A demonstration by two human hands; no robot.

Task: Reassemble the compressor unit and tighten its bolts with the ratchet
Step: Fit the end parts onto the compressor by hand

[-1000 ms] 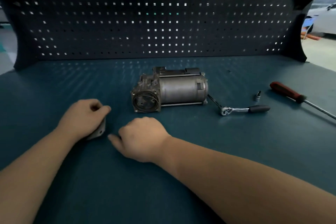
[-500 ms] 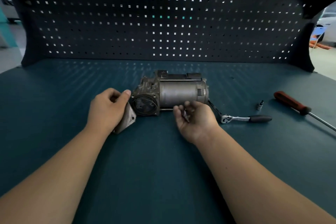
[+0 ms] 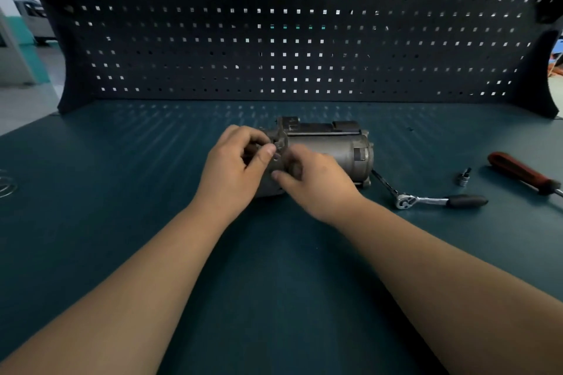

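The grey compressor unit [image 3: 329, 146] lies on its side in the middle of the bench. My left hand [image 3: 234, 167] holds the metal end cover [image 3: 278, 155] against the unit's left end, thumb on the cover's face. Close beside it on the right, my right hand [image 3: 310, 183] has its fingers curled against the same end; what it pinches is hidden, though small bolts lay in its palm a moment ago. The ratchet [image 3: 438, 201] with its black handle lies on the bench to the right of the unit, untouched.
A small socket [image 3: 464, 176] and a red-handled screwdriver [image 3: 521, 172] lie at the right. A dark pegboard [image 3: 289, 27] closes off the back of the green bench [image 3: 122, 207]. A wire ring [image 3: 6, 186] shows at the far left edge.
My left hand carried the cover from the bench up onto the unit's left end. My right hand moved from palm-up with bolts in front of the unit to the cover.
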